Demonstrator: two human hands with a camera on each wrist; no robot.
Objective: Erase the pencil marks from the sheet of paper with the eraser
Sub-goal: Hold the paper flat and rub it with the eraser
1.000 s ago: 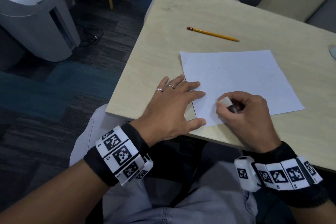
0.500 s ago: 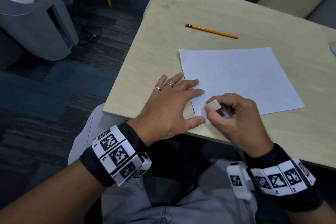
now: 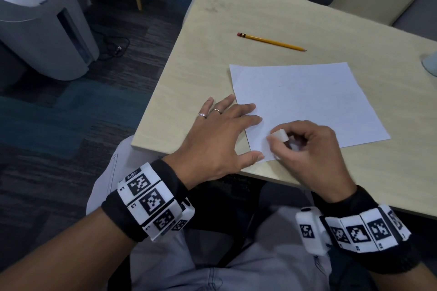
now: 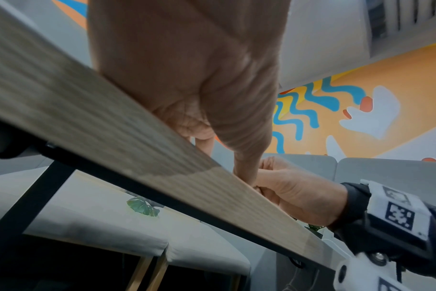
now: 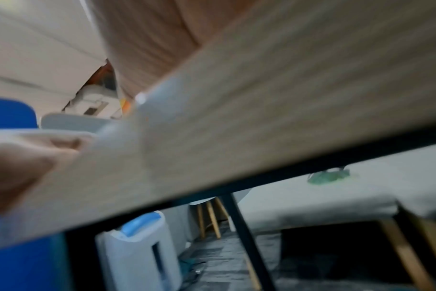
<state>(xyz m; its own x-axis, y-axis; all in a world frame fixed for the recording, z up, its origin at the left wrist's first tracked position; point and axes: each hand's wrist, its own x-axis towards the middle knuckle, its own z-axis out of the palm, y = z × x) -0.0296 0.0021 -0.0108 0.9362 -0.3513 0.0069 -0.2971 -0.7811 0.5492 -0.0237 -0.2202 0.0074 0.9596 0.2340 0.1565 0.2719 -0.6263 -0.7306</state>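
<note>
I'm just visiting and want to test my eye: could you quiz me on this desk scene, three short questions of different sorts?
1. True or false: the pencil lies on the paper.
2. Which hand holds the eraser?
A. left hand
B. right hand
3. Fill in: the left hand lies flat, fingers on the paper's ____ edge.

Key: 1 false, it lies on the table beyond the paper; 2 B; 3 left.

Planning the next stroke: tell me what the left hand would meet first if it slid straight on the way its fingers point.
The left hand lies flat, fingers pointing up and right across the sheet of paper. Sliding on, it would cross only bare paper first; the pencil lies beyond, probably slightly left of that line.
</note>
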